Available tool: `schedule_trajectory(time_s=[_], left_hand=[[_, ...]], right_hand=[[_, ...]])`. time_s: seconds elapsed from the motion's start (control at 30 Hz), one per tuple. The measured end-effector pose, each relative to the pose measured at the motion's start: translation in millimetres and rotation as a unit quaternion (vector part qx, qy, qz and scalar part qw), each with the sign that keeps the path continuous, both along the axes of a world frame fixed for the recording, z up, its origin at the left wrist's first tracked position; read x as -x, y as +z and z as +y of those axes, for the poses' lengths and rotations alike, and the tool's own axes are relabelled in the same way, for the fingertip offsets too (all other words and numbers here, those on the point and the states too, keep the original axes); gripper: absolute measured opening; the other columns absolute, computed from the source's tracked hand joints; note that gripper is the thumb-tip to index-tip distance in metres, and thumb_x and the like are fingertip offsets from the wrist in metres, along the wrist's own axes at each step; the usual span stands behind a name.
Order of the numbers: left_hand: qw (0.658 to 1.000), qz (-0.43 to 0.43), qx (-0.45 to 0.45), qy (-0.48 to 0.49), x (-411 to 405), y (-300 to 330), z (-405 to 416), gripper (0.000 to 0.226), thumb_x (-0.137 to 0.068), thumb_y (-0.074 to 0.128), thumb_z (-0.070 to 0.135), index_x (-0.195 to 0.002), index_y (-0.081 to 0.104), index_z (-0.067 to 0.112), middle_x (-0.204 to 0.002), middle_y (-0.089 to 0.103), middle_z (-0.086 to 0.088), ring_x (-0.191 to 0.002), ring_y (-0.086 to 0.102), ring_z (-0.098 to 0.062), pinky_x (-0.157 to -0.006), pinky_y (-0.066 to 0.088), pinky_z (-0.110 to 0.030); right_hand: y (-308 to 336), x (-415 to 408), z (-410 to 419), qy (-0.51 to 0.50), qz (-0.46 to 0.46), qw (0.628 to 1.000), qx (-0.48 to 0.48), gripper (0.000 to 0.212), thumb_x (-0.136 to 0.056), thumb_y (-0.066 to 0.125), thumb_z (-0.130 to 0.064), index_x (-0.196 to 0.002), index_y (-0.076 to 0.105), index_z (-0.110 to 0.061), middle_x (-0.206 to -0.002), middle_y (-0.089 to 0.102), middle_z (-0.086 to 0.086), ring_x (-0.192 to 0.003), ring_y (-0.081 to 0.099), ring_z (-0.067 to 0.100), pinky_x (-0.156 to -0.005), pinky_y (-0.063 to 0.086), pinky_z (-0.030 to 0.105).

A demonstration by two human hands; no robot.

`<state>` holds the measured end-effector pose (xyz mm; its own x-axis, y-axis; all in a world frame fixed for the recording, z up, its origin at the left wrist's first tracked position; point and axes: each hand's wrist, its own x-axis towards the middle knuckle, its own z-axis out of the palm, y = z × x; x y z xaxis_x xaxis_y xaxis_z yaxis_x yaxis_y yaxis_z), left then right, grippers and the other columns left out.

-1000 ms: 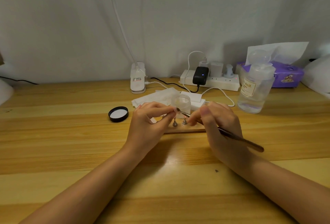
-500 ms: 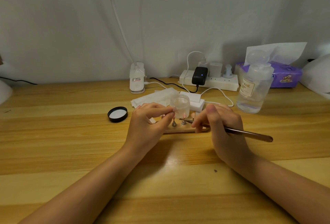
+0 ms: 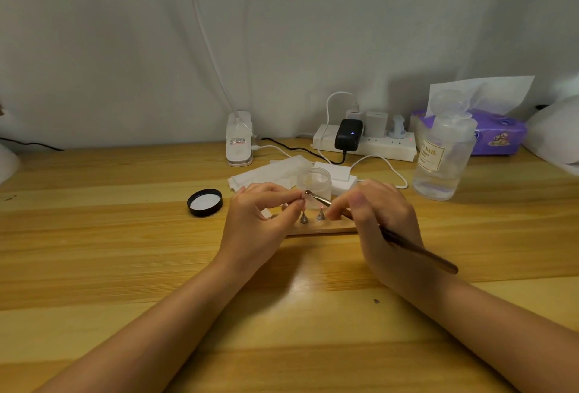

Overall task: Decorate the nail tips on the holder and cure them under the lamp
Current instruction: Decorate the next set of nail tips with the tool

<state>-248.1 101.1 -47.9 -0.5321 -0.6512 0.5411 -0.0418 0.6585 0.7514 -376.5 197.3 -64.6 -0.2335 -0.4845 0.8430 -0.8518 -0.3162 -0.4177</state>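
Desk (image 3: 94, 236), wooden, as seen from my head. Centre: wooden holder (image 3: 326, 229) with two metal stands (image 3: 311, 217). My left hand (image 3: 260, 220) at its 9 o'clock end, fingers (image 3: 291, 201) pinching something too small to tell. My right hand (image 3: 385, 223) at 3 o'clock, gripping a brown tool (image 3: 416, 248), tip beside my left fingertips. Clear jar (image 3: 315, 181) just behind at 12 o'clock. Black lid (image 3: 205, 203) at 9 o'clock. Liquid bottle (image 3: 441, 157), tissue pack (image 3: 498, 134), power strip (image 3: 366, 143) toward 2 o'clock.
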Motion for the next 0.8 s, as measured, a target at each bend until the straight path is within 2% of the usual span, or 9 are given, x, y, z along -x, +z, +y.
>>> schedule_trajectory(time_s=[0.07, 0.17, 0.23, 0.37, 0.43, 0.63, 0.7, 0.8], left_hand=[[1.000, -0.001, 0.000, 0.005, 0.2, -0.1, -0.2, 0.018, -0.078, 0.070, 0.011, -0.092, 0.069, 0.022, -0.082, 0.066, 0.007, -0.089, 0.059, -0.015, -0.093, 0.038, -0.056], [1.000, -0.002, -0.004, 0.007, -0.7, 0.7, -0.1, 0.019, -0.078, 0.069, 0.012, -0.092, 0.067, 0.025, -0.083, 0.065, 0.011, -0.090, 0.058, -0.013, -0.094, 0.038, -0.056], [1.000, -0.002, -0.003, 0.006, -0.7, 0.9, 0.0, 0.020, -0.078, 0.069, 0.012, -0.092, 0.067, 0.026, -0.082, 0.063, 0.015, -0.090, 0.058, -0.010, -0.094, 0.038, -0.056], [1.000, -0.004, 0.004, 0.005, -0.3, 0.1, -0.4, 0.018, -0.078, 0.069, 0.011, -0.091, 0.068, 0.024, -0.082, 0.064, 0.011, -0.089, 0.058, -0.013, -0.092, 0.039, -0.055], [1.000, -0.003, 0.007, 0.006, 0.0, -0.5, -0.8, 0.018, -0.078, 0.070, 0.010, -0.091, 0.068, 0.023, -0.082, 0.065, 0.010, -0.089, 0.059, -0.014, -0.092, 0.039, -0.055], [1.000, 0.000, 0.007, 0.002, 0.0, -1.4, -1.7, 0.019, -0.078, 0.070, 0.011, -0.093, 0.069, 0.023, -0.086, 0.067, 0.011, -0.092, 0.061, -0.013, -0.092, 0.040, -0.054], [1.000, 0.002, 0.007, 0.001, 0.2, -2.1, -2.3, 0.019, -0.077, 0.070, 0.012, -0.093, 0.069, 0.023, -0.088, 0.069, 0.008, -0.093, 0.062, -0.013, -0.095, 0.038, -0.055], [1.000, 0.004, 0.005, 0.001, -0.3, -3.4, -2.9, 0.020, -0.076, 0.071, 0.012, -0.094, 0.070, 0.021, -0.089, 0.070, 0.004, -0.093, 0.062, -0.014, -0.096, 0.037, -0.057]], right_hand=[[-0.8, -1.0, -1.1, -0.004, 0.012, 1.000, -0.015, 0.057, -0.098, 0.025, -0.038, -0.069, 0.065, -0.012, -0.063, 0.062, -0.003, -0.066, 0.053, 0.008, -0.069, 0.038, 0.028], [-0.1, 0.8, 1.3, 0.016, -0.032, 0.999, -0.017, 0.045, -0.096, 0.029, -0.033, -0.065, 0.059, -0.023, -0.058, 0.056, -0.012, -0.064, 0.055, 0.002, -0.072, 0.039, 0.023], [0.8, 1.8, 2.8, 0.023, -0.058, 0.998, -0.015, 0.040, -0.094, 0.029, -0.029, -0.065, 0.056, -0.026, -0.058, 0.056, -0.012, -0.064, 0.055, 0.002, -0.073, 0.040, 0.024], [3.7, -2.9, 1.0, 0.006, 0.003, 1.000, -0.016, 0.038, -0.091, 0.035, -0.023, -0.070, 0.065, -0.012, -0.067, 0.061, -0.005, -0.067, 0.055, 0.009, -0.071, 0.040, 0.033], [3.9, -3.9, 0.4, -0.001, 0.028, 0.999, -0.025, 0.039, -0.091, 0.036, -0.023, -0.072, 0.067, -0.010, -0.069, 0.064, -0.003, -0.067, 0.057, 0.011, -0.072, 0.040, 0.035], [5.2, -1.0, 4.0, 0.005, -0.066, 0.997, -0.033, 0.041, -0.092, 0.029, -0.031, -0.067, 0.060, -0.021, -0.063, 0.058, -0.014, -0.070, 0.056, 0.000, -0.080, 0.038, 0.025], [7.1, -3.1, 3.0, -0.004, -0.037, 0.999, -0.027, 0.039, -0.092, 0.031, -0.028, -0.071, 0.062, -0.018, -0.067, 0.056, -0.017, -0.071, 0.053, 0.000, -0.077, 0.036, 0.022], [5.8, -5.7, 1.6, 0.002, 0.004, 0.999, -0.036, 0.039, -0.092, 0.035, -0.027, -0.073, 0.066, -0.013, -0.068, 0.061, -0.007, -0.068, 0.053, 0.005, -0.075, 0.037, 0.026]])
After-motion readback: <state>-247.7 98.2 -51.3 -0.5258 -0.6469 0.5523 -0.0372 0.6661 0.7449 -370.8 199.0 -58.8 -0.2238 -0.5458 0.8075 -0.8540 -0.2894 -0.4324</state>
